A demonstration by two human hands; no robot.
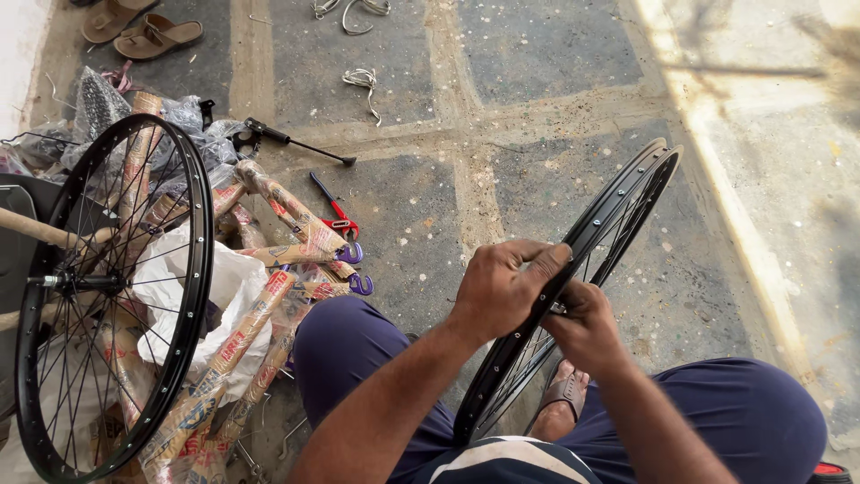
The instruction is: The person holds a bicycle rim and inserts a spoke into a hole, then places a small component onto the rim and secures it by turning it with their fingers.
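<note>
You hold a black spoked bicycle rim (627, 202) on edge between your knees, its far arc tilted up and away over the stone floor (555, 54) and its near arc dropping out of sight behind your blue trousers (743, 412). Your left hand (502, 287) curls over the rim's outer edge from the left, fingers (546, 260) closed across the metal and the knuckles raised, the forearm running down and back toward your body. Your right hand (587, 324) comes in from the other side, just below the left fingers, closed around the rim where a small silver part shows at the spokes; whether its fingertips pinch that part you cannot tell. The two hands nearly touch. Below the right fingers, your sandalled foot (563, 399) shows through the spokes.

Left of your left fingers, well apart, a second black wheel (193, 269) stands upright with hub and spokes fitted. Behind it lies a heap of bicycle frame tubes wrapped in brown paper (291, 215), two ending in purple hooks. A white plastic bag (235, 278) sits open among them, its contents hidden. Beyond your fingers, red-handled pliers (336, 215) and a black kickstand (291, 141) rest on the floor, with loose white straps (363, 81) farther off. A pair of tan sandals (148, 27) lies at the top left.
</note>
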